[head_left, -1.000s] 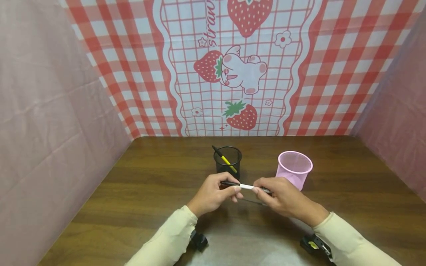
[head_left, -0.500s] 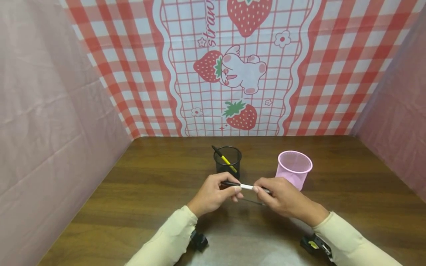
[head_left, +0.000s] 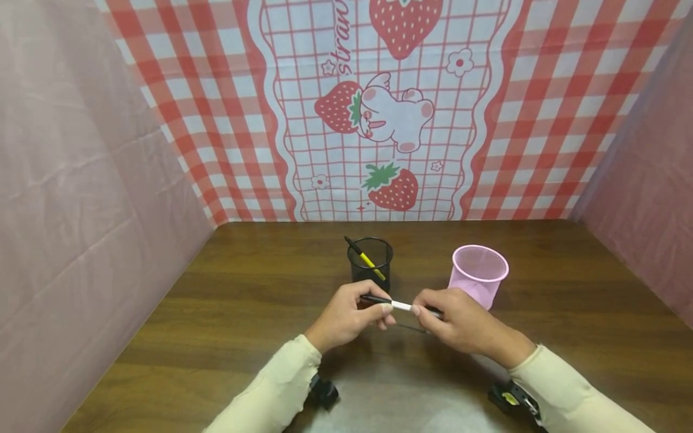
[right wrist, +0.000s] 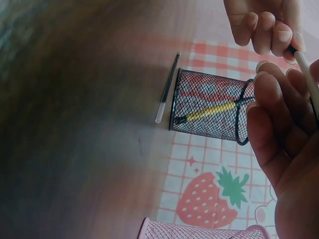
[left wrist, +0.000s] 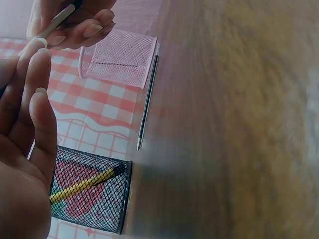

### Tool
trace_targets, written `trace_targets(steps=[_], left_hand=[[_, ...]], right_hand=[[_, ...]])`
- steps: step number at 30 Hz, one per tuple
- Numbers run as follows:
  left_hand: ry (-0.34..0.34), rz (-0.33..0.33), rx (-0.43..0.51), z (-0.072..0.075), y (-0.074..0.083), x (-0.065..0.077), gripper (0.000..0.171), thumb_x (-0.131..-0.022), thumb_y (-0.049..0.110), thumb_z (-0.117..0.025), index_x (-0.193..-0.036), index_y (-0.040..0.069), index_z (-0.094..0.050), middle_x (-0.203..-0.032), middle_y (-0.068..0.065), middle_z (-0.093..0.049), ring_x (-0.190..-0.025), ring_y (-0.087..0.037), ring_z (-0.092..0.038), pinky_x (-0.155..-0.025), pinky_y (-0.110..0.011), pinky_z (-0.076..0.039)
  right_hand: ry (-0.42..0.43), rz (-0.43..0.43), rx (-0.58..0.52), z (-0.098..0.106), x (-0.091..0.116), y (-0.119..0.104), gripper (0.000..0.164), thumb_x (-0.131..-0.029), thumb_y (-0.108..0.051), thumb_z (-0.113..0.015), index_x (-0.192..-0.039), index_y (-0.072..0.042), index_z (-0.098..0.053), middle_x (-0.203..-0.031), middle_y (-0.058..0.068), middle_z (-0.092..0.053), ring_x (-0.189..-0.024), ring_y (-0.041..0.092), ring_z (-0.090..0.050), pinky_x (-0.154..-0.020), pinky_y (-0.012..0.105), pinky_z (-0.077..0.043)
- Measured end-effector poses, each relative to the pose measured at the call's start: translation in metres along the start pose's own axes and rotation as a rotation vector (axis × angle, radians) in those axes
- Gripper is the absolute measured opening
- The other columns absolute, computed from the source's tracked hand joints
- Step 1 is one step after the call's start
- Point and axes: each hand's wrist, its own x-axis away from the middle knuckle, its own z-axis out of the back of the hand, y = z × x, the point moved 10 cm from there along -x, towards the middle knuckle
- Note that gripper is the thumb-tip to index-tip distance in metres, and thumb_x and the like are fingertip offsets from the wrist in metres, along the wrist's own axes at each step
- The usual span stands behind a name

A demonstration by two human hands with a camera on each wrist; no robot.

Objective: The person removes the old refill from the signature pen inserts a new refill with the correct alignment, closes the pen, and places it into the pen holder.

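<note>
Both hands hold a black-and-white pen (head_left: 401, 305) roughly level above the table, one hand at each end. My left hand (head_left: 349, 316) pinches its black end between thumb and index finger. The other end sits in the pinch of my right hand (head_left: 467, 319), whose fingers hide part of the barrel; a dark tip shows past the thumb. The white middle of the barrel is bare between the hands. Below them on the table lies a thin pen refill (left wrist: 147, 104), dark with a clear end.
Behind the left hand stands a black mesh pen cup (right wrist: 204, 82) with a yellow-and-black pen (head_left: 367, 261) leaning in it. A pink mesh cup (head_left: 473, 291) stands behind the right hand. A strawberry-print cloth (head_left: 390, 120) hangs at the wooden table's (head_left: 243, 288) back edge.
</note>
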Motion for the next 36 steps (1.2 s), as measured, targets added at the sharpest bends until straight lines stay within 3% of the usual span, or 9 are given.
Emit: trace_targets(steps=[25,36], left_hand=[[0.036,0.001,0.065,0.0039,0.0030,-0.0015,0.014,-0.094,0.004,-0.069,-0.106,-0.003,-0.067,-0.086,-0.016,-0.073,-0.066,-0.020,-0.069,-0.065,-0.039,-0.059],[0.080,0.003,0.138,0.0032,0.0039,-0.0020,0.019,-0.093,0.005,-0.070,-0.110,-0.004,-0.067,-0.090,-0.034,-0.066,-0.063,-0.016,-0.067,-0.061,-0.032,-0.057]], right_hand=[[-0.004,-0.035,0.007,0.0005,0.0000,0.0014,0.023,-0.091,-0.001,-0.067,-0.089,-0.024,-0.063,-0.070,-0.020,-0.052,-0.056,-0.002,-0.047,-0.053,0.011,-0.038],[-0.022,-0.079,-0.043,-0.0023,-0.0001,0.0040,0.022,-0.095,-0.001,-0.065,-0.091,-0.023,-0.064,-0.067,-0.013,-0.057,-0.056,-0.003,-0.050,-0.052,0.013,-0.040]])
